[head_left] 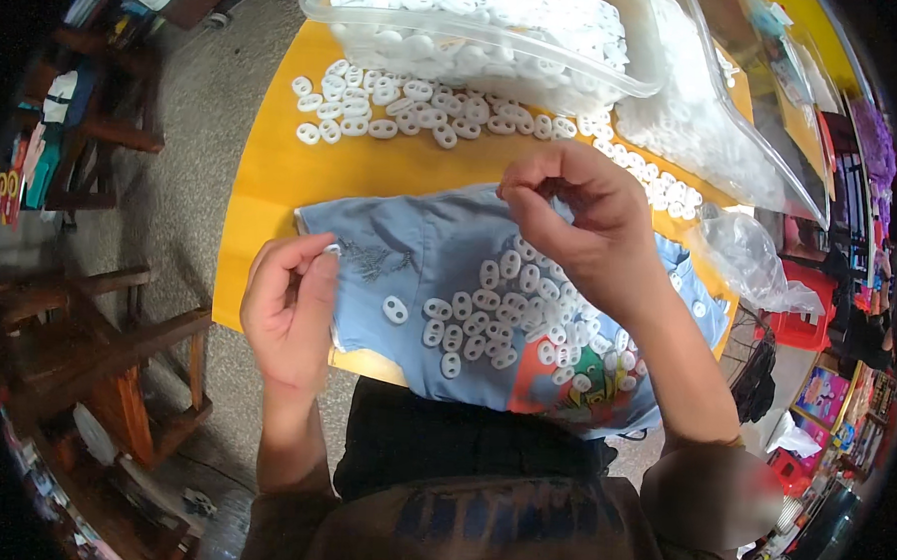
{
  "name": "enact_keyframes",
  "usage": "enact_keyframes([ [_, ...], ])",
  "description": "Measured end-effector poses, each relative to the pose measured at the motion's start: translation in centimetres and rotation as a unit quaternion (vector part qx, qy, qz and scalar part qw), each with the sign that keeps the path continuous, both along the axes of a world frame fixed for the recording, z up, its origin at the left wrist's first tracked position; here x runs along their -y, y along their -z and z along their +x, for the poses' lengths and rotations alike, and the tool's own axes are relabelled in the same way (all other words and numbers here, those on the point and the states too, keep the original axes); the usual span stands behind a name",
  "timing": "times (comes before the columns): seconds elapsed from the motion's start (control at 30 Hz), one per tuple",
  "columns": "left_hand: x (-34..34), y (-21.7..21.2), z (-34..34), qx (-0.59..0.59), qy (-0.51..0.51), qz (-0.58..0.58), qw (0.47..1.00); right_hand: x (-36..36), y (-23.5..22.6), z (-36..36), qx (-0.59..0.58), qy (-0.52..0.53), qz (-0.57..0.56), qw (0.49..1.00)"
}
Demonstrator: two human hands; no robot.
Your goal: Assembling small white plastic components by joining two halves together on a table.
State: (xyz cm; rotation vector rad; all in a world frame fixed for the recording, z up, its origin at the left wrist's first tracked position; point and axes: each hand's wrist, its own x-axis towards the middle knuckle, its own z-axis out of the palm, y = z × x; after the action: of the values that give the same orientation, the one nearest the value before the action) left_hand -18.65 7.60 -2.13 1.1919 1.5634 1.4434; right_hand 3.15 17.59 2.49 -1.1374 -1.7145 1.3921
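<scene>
My left hand (292, 308) is closed in a pinch at the left edge of a blue cloth (450, 250). A bit of a small white plastic piece (332, 248) shows between its thumb and fingertips. My right hand (596, 221) hovers over the cloth, thumb and forefinger pressed together; anything between them is too small to make out. Below it lies a heap of white oval two-holed plastic pieces (496, 327). One loose two-holed piece (395, 310) rests apart, nearer my left hand. Beside that hand is a small pile of thin grey metal bits (377, 263).
A clear plastic tub (479, 43) full of white pieces stands at the table's far side, another clear container (710, 141) to its right. Loose white pieces (416, 103) line the yellow tabletop (273, 172). A clear bag (755, 258) hangs at right; a wooden stool (114, 366) stands left.
</scene>
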Motion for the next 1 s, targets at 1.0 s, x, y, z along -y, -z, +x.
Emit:
enact_keyframes([
  [1.0,8.7,-6.0,14.3,-0.104,0.273,0.096,0.952,18.4,-1.2,9.6,-0.345,0.048,-0.232,0.908],
])
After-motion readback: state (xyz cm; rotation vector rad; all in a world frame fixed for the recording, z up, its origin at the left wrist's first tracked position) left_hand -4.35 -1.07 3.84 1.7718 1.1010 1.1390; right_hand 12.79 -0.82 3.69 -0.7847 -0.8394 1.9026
